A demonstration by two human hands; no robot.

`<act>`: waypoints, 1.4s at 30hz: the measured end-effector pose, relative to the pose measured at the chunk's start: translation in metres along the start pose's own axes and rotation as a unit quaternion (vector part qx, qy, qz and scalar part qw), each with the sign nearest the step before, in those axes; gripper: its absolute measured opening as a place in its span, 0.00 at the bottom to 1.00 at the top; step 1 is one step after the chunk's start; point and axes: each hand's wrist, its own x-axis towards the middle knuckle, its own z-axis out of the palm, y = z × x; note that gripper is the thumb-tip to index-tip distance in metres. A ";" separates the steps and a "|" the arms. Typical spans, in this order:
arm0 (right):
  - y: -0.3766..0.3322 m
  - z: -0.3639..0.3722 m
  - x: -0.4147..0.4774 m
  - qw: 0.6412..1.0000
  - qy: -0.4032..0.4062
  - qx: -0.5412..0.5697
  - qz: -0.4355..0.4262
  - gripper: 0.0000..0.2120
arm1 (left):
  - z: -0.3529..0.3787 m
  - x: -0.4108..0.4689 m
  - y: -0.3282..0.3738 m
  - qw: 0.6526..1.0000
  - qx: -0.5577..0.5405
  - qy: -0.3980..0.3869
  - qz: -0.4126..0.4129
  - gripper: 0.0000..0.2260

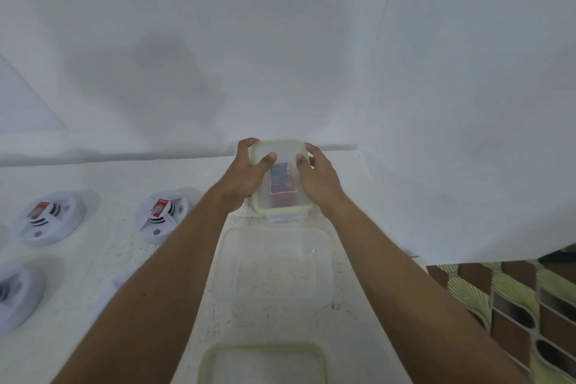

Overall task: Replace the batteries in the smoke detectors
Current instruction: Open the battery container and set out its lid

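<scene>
Now, battery box [282, 196]: lidded, just beyond the empty tub [325, 259], long axis pointing away from the person.
Left hand [246, 174]: curls round its left edge, thumb on top.
Right hand [321, 178]: same, right edge.
Likely step: unclipping; release latches evenly, holding the base flat.

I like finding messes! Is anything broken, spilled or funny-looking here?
Nothing looks broken or spilled. The left hand and right hand grip the closed box. The open box nearer has no lid on; a lid lies apart at the bottom edge. Small dark specks dot the counter beside it.
</scene>
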 end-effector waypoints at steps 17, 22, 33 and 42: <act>-0.002 -0.001 -0.001 1.000 0.008 -0.003 0.000 0.21 | 0.004 -0.005 0.008 0.963 0.232 0.123 0.055 0.32; -0.004 -0.002 -0.004 1.000 0.010 -0.003 0.000 0.21 | 0.004 -0.004 0.008 0.956 0.260 0.113 0.071 0.30; -0.009 -0.003 -0.007 1.000 0.004 -0.004 0.001 0.21 | 0.001 -0.001 0.001 0.999 0.035 0.027 0.025 0.23; -0.007 -0.004 -0.008 1.000 -0.002 -0.002 0.006 0.22 | 0.001 0.002 0.002 0.981 0.164 0.095 0.047 0.25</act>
